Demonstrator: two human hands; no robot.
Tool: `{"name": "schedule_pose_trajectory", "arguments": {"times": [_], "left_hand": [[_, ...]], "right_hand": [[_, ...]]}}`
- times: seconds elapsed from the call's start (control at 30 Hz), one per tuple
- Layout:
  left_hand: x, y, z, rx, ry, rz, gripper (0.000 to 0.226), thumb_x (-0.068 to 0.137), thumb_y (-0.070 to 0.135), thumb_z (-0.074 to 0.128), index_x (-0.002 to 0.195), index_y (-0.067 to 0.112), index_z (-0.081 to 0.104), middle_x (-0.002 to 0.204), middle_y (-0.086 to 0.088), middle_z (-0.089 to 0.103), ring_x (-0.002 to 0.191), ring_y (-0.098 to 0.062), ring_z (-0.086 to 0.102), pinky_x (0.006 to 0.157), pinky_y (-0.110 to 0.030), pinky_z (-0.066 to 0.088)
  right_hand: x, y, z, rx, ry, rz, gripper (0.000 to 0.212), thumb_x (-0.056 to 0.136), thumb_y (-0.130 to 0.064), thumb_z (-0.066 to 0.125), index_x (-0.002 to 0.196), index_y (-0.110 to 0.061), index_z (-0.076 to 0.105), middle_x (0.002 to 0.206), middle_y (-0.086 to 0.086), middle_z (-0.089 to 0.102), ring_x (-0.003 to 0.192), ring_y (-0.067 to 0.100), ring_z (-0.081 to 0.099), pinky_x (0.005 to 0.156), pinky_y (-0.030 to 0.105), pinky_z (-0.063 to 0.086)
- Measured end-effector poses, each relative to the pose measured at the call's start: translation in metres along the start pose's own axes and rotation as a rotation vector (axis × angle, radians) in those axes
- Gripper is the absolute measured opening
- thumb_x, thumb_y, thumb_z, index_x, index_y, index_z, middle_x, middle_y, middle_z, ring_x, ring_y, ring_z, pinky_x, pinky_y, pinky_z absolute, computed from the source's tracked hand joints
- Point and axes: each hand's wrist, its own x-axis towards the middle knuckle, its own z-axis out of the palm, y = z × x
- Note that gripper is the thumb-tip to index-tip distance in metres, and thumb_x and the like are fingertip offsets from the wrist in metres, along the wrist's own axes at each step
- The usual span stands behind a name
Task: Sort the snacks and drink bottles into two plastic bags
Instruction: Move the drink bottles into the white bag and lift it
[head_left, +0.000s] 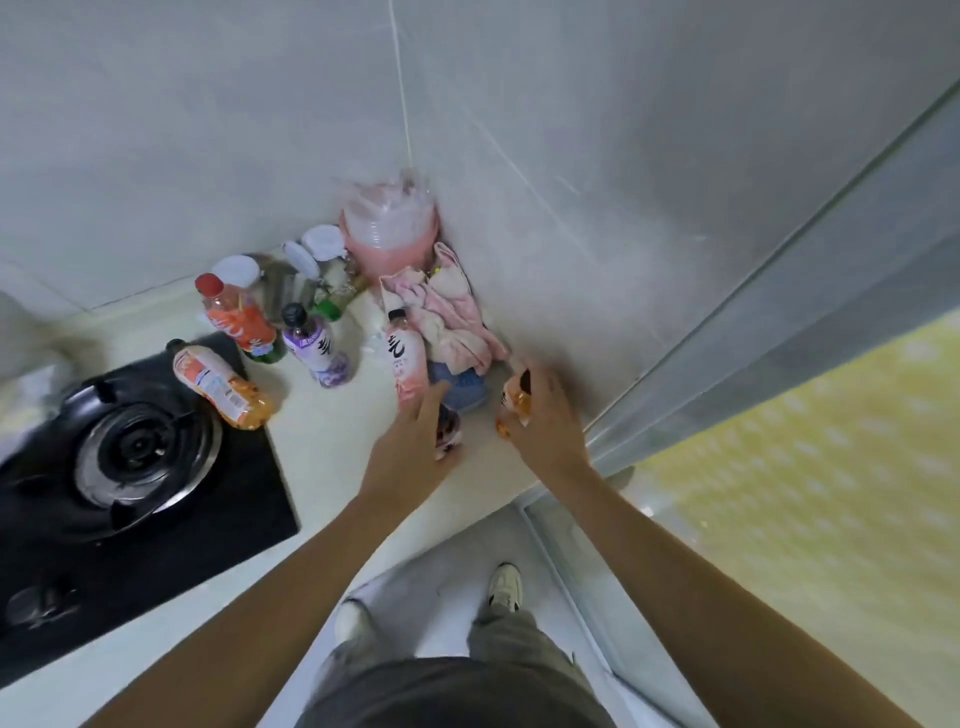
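Note:
A pink drink bottle (406, 358) with a black cap stands on the pale counter (332, 436) near the corner. My left hand (415, 449) reaches to its base with straight fingers and lies over a small dark bottle (448, 432), which is mostly hidden. My right hand (548, 415) grips an orange drink bottle (511, 402) with a dark cap, close to the right wall. Further left stand an orange bottle with a red cap (236, 317) and a purple bottle (318, 345). Another orange bottle (223, 387) lies on its side on the stove's edge. No plastic bag for sorting shows clearly.
A black gas stove (140, 452) fills the left of the counter. In the corner sit a pink bag of stacked bowls (389, 228), a pink cloth (454, 317), a blue object (462, 392) and jars with white lids (322, 243). A glass sliding door (753, 364) runs along the right.

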Motion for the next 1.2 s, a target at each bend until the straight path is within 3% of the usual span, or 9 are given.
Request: {"name": "schedule_pose_trajectory", "arguments": {"times": [0.1,0.2,0.43,0.5,0.67,0.77,0.93,1.1,1.2], "left_hand": [[-0.001,0.005,0.007,-0.114,0.074,-0.141,0.076,0.078,0.039,0.083,0.137,0.037,0.035,0.126,0.006,0.059,0.1,-0.024,0.065,0.078,-0.04,0.057],[-0.003,0.01,0.009,-0.158,0.077,-0.236,0.066,0.077,0.041,0.084,0.122,0.033,0.037,0.112,0.005,0.062,0.089,-0.024,0.063,0.069,-0.034,0.049],[-0.061,-0.013,-0.025,-0.227,0.181,-0.355,0.059,0.073,0.035,0.084,0.105,0.032,0.034,0.087,0.016,0.056,0.07,-0.015,0.055,0.057,-0.023,0.036],[-0.094,-0.03,-0.045,-0.257,0.237,-0.409,0.057,0.073,0.034,0.083,0.104,0.031,0.036,0.084,0.019,0.057,0.071,-0.008,0.057,0.056,-0.016,0.036],[-0.198,-0.091,-0.096,-0.278,0.402,-0.575,0.056,0.07,0.04,0.083,0.102,0.033,0.037,0.087,0.011,0.062,0.076,-0.015,0.061,0.066,-0.036,0.05],[-0.275,-0.13,-0.123,-0.278,0.511,-0.64,0.054,0.072,0.04,0.08,0.101,0.033,0.035,0.082,0.013,0.061,0.073,-0.015,0.06,0.06,-0.031,0.045],[-0.413,-0.195,-0.17,-0.263,0.65,-0.731,0.054,0.074,0.042,0.08,0.103,0.03,0.036,0.087,0.011,0.062,0.077,-0.017,0.062,0.064,-0.036,0.052],[-0.537,-0.248,-0.221,-0.249,0.784,-0.811,0.052,0.075,0.038,0.078,0.103,0.028,0.036,0.087,0.008,0.06,0.073,-0.018,0.058,0.058,-0.029,0.043],[-0.599,-0.28,-0.246,-0.222,0.861,-0.878,0.055,0.073,0.043,0.079,0.103,0.026,0.036,0.088,0.007,0.062,0.074,-0.019,0.06,0.063,-0.035,0.05]], "right_hand": [[0.004,0.009,0.005,0.153,-0.007,0.064,0.078,0.079,-0.026,0.085,0.143,-0.027,0.039,0.128,0.0,0.058,0.115,0.022,0.059,0.094,0.04,0.054],[0.008,0.011,0.009,0.161,-0.003,0.064,0.063,0.073,-0.036,0.088,0.124,-0.024,0.051,0.111,-0.004,0.062,0.101,0.02,0.063,0.085,0.039,0.056],[-0.019,-0.04,0.02,0.18,-0.024,-0.177,0.059,0.074,-0.047,0.085,0.12,-0.026,0.054,0.109,-0.004,0.067,0.098,0.022,0.066,0.079,0.038,0.055],[-0.036,-0.076,0.032,0.167,-0.078,-0.249,0.062,0.073,-0.048,0.085,0.121,-0.026,0.054,0.114,-0.005,0.067,0.103,0.022,0.065,0.081,0.039,0.055],[-0.098,-0.179,0.076,0.196,-0.212,-0.48,0.064,0.069,-0.044,0.09,0.121,-0.029,0.056,0.115,-0.01,0.067,0.104,0.018,0.066,0.082,0.038,0.056],[-0.149,-0.242,0.107,0.187,-0.299,-0.55,0.066,0.067,-0.049,0.09,0.121,-0.032,0.055,0.113,-0.012,0.069,0.102,0.019,0.068,0.083,0.038,0.055],[-0.25,-0.346,0.17,0.207,-0.433,-0.63,0.068,0.064,-0.057,0.087,0.118,-0.032,0.056,0.11,-0.017,0.068,0.102,0.012,0.066,0.088,0.037,0.055],[-0.346,-0.447,0.231,0.207,-0.555,-0.734,0.062,0.064,-0.054,0.09,0.112,-0.035,0.055,0.106,-0.015,0.068,0.1,0.014,0.066,0.09,0.042,0.056],[-0.391,-0.499,0.26,0.233,-0.618,-0.798,0.06,0.065,-0.05,0.09,0.111,-0.035,0.056,0.105,-0.018,0.066,0.101,0.009,0.064,0.093,0.038,0.054]]}}
